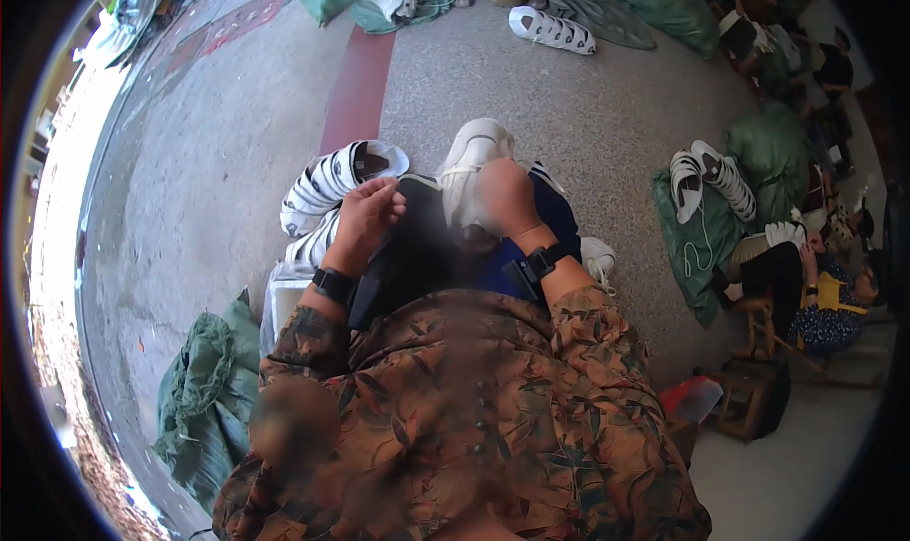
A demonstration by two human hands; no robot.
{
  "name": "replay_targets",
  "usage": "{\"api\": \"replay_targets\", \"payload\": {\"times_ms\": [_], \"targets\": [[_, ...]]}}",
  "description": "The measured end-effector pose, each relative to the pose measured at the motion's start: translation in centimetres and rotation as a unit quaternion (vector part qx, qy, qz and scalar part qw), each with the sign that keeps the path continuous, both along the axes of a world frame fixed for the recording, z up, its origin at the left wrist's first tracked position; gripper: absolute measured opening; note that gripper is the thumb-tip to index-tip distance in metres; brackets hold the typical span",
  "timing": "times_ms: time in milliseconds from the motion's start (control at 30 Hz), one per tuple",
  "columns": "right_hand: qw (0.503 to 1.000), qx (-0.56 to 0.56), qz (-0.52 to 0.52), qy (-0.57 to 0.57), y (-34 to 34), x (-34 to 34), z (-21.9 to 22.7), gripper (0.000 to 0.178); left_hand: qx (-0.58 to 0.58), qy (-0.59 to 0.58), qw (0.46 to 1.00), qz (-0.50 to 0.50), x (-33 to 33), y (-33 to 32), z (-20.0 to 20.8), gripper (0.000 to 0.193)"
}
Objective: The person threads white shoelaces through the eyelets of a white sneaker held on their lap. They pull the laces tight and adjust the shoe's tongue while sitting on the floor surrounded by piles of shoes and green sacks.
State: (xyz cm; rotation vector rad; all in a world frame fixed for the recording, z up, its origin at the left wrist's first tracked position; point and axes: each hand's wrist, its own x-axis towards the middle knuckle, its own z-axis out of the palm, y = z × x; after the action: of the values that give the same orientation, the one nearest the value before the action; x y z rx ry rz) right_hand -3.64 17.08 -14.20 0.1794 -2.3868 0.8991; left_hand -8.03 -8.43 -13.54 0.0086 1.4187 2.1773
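Observation:
A white shoe [479,143] rests between my knees, its toe pointing away from me. My right hand [507,198] is closed at the shoe's right side and grips it; a blur covers part of the fingers. Raised to the left of the shoe, apart from it, is my left hand [368,217]. Its fingertips are pinched together, and whatever they hold, if anything, is too small to make out. Just beyond that hand, a row of nested white shoes [318,192] with dark openings lies by my left knee. Another white shoe [599,259] sits beside my right leg.
Green sacks lie around: one bundle [204,389] at lower left, another [773,162] at right with white shoes [725,181] near it. More nested shoes [552,31] lie on the far floor. A seated person [825,304] works at right, near a wooden stool [744,399].

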Motion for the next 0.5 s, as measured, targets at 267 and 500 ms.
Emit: {"api": "replay_targets", "payload": {"times_ms": [267,500], "targets": [[0.986,0.138,0.028,-0.087,-0.6,-0.7,0.1,0.022,0.104,-0.15,0.982,-0.054,1.2,1.4,-0.3,0.011],[0.993,0.084,0.003,-0.079,-0.9,-0.8,0.0,0.025,-0.05,-0.016,0.998,-0.038,-1.4,7.5,1.0,0.01]]}}
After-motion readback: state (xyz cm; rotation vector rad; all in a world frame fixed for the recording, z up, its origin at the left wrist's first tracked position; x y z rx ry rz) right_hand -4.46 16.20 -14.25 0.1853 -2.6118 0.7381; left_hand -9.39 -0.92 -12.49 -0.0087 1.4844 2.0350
